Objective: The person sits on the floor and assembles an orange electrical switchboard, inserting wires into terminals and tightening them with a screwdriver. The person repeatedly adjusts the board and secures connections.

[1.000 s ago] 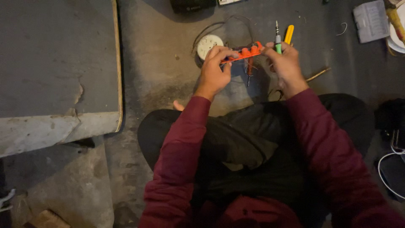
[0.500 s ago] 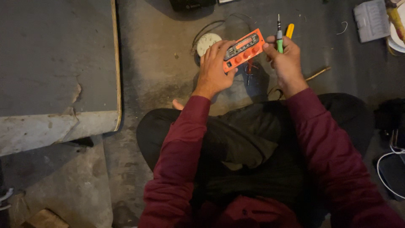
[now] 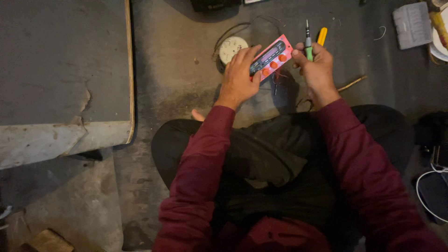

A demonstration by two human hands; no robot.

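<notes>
The left hand (image 3: 239, 77) gripped the lower end of a red panel (image 3: 271, 58) with round buttons, held tilted above the concrete floor (image 3: 177, 93). The right hand (image 3: 316, 70) pinched its upper end while clenching a green-handled screwdriver (image 3: 308, 43) upright; a yellow handle (image 3: 321, 35) behind it probably belonged to another tool. A white disc (image 3: 231, 46) lay just left.

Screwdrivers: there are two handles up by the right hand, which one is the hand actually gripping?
The green-handled screwdriver, upright in the right hand with its metal tip pointing up. The yellow-handled one shows just beyond the fingers.
</notes>
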